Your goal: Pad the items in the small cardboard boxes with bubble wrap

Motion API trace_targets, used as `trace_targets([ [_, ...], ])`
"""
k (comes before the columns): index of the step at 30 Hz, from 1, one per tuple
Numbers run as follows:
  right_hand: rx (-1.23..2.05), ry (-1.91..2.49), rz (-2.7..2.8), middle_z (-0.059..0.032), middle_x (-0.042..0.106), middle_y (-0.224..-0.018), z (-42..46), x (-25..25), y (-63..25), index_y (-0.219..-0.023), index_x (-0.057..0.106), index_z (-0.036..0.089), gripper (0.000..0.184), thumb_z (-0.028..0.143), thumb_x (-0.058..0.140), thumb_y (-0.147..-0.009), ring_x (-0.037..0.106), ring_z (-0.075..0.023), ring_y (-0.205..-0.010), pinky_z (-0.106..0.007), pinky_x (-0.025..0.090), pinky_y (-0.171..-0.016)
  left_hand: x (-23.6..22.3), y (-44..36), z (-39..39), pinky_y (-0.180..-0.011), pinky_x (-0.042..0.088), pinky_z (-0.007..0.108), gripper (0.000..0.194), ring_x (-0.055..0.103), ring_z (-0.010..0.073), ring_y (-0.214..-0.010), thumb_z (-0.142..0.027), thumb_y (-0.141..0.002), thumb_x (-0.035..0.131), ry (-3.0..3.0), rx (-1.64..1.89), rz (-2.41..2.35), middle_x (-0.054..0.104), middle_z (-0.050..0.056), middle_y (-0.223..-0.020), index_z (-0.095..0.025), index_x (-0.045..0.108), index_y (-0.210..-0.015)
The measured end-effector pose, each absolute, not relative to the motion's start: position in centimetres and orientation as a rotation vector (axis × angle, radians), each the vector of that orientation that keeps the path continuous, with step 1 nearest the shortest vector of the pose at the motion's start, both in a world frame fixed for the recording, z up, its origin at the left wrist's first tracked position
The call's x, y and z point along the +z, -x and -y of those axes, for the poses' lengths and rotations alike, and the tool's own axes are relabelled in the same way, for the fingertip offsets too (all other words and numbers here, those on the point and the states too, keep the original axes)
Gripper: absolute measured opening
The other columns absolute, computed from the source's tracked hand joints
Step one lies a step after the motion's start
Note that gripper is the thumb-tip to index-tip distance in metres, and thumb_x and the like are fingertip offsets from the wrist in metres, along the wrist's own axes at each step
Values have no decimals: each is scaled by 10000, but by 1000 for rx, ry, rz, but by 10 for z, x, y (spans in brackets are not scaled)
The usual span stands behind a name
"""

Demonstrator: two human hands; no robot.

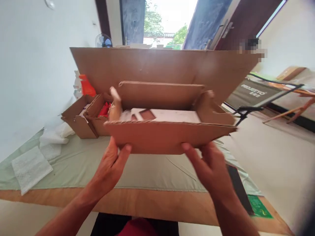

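Observation:
Both of my hands grip an open cardboard box (162,137) in the middle of the head view, held up above the cloth. My left hand (115,157) has its thumb on the near wall at the left, its other fingers out of sight around the side and underneath. Over at the right, my right hand (206,160) presses its thumb to the same wall, its fingers curled under the corner. Inside the box lie a flat white piece (177,115) and a white frame-like part with brown openings, both slightly blurred.
Two smaller cardboard boxes (85,127) stand at the left, one holding something red (105,109). Behind rises a large cardboard panel (157,64). White foam sheets (31,168) lie on the green cloth (81,164). A folding chair (256,93) stands to the right.

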State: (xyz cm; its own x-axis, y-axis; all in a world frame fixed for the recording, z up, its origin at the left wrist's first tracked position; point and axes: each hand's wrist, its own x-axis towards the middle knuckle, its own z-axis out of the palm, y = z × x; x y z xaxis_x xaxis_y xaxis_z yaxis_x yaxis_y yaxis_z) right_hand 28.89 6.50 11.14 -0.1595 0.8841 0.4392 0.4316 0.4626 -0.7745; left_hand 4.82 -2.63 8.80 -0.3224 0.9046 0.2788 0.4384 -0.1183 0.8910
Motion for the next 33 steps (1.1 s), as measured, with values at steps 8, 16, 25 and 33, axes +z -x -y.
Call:
trace_targets([
  [8,997,1206,1593,-120,713,-1192,-76,29,-341,-1164,635,180,445,471,688,-832,648,-305,-1078,-438,516,-939,-5,-113,49,-1282,172,539,764,227,343,-1551,-458,-985,505,-1311,1168,-1703,316,116,-1653,-256,137,-1624],
  [16,1258,992,1386,-64,713,-1259,-162,-6,-407,-1146,691,240,484,347,715,-674,625,-324,-1191,-479,476,-1046,-36,-199,33,-1282,146,491,997,-23,334,-1583,-169,-834,545,-1535,1058,-1436,-133,76,-1714,-153,-49,-1634],
  [25,964,966,1333,-39,576,-1458,-223,-19,-376,-1380,556,268,617,690,430,-948,428,-249,-1433,-468,347,-1196,-46,-234,10,-1233,288,512,1011,-52,350,-1574,-68,-752,518,-1540,991,-1424,-252,34,-1681,-201,55,-1642],
  [33,857,1006,1265,-26,472,-1563,-218,-18,-351,-1445,527,282,672,724,426,-950,353,-252,-1487,-479,211,-1260,-58,-242,10,-1247,225,560,988,-34,363,-1574,-60,-746,533,-1644,997,-1412,-248,48,-1684,-209,128,-1635],
])
